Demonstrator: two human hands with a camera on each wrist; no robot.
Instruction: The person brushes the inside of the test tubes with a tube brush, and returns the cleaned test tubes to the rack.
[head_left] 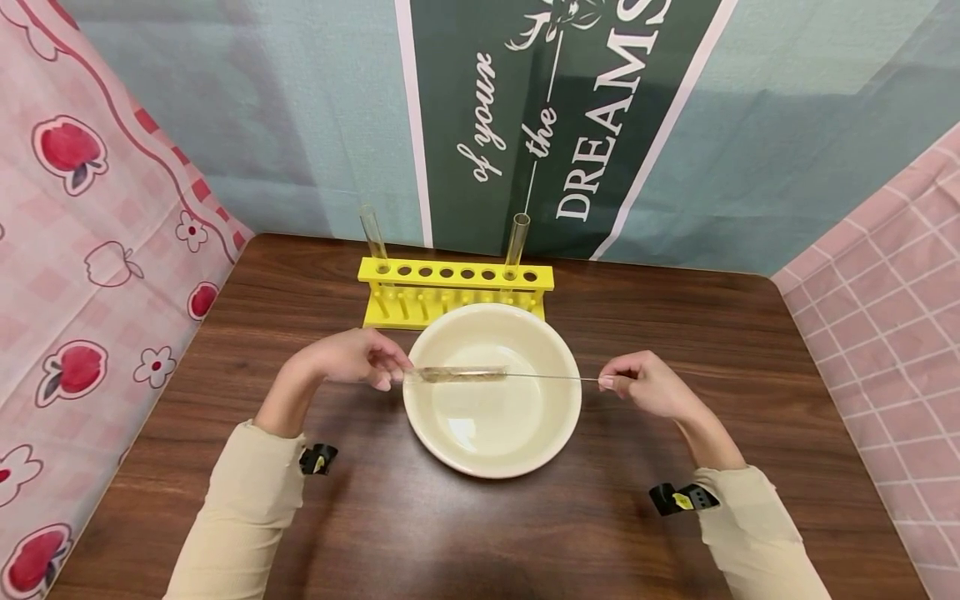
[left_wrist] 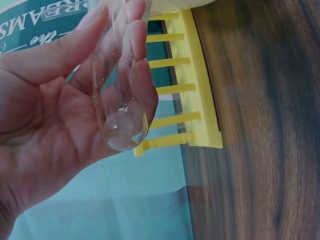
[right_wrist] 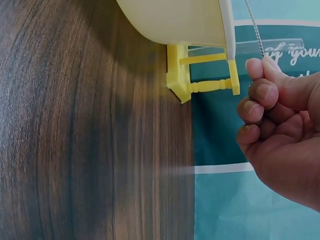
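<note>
The left hand (head_left: 367, 360), left of centre in the head view, pinches a clear glass tube (left_wrist: 121, 131) between thumb and fingers, its rounded end jutting past the palm. The right hand (head_left: 641, 385), right of centre, pinches the tip of a thin twisted wire (head_left: 551, 377), its other fingers curled; the wire runs into the tube, which lies level over a cream basin (head_left: 491, 457) mid-frame. Behind the basin, a yellow rack (head_left: 457, 282) bears two upright tubes (head_left: 517, 242). All stands on a dark wood-grained table (head_left: 480, 542). Blue-green cloth (head_left: 300, 125) with a lettered dark panel fills the top, pink apple-print cloth (head_left: 112, 250) the left edge, pink grid-patterned covering (head_left: 900, 375) the right.
</note>
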